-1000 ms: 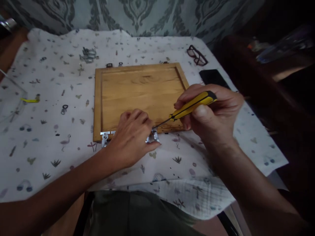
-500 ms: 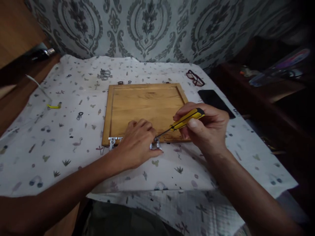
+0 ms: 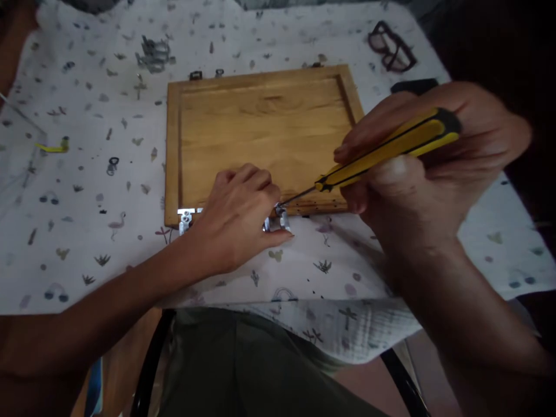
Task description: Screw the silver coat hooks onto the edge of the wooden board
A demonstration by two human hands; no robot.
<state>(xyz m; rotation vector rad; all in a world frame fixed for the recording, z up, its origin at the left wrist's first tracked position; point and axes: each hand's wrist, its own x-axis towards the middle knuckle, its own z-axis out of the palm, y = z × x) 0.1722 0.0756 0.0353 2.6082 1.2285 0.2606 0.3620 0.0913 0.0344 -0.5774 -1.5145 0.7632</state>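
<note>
A wooden panel [image 3: 264,127] with a raised frame lies flat on the cloth-covered table. My left hand [image 3: 234,223] is closed at its near edge, fingers curled over a metal hinge [image 3: 284,221] and thumb below it; most of that hinge is hidden. In my right hand [image 3: 430,197] is a yellow-and-black screwdriver [image 3: 386,152], slanting down to the left. Its tip reaches the hinge beside my left fingers, though the exact contact is too small to tell. Another metal hinge [image 3: 185,219] sits on the panel's near left corner.
Grey metal hardware [image 3: 153,55] is piled at the back left. Glasses [image 3: 391,48] and a dark phone [image 3: 412,87], partly behind my right hand, lie at the right. A small yellow piece [image 3: 52,147] rests at the left. The patterned tablecloth [image 3: 130,260] hangs over the front edge.
The view has tipped down and come closer, so the wall has nearly left the picture. Both hands keep their places at the hinge, and the screwdriver tip stays there.
</note>
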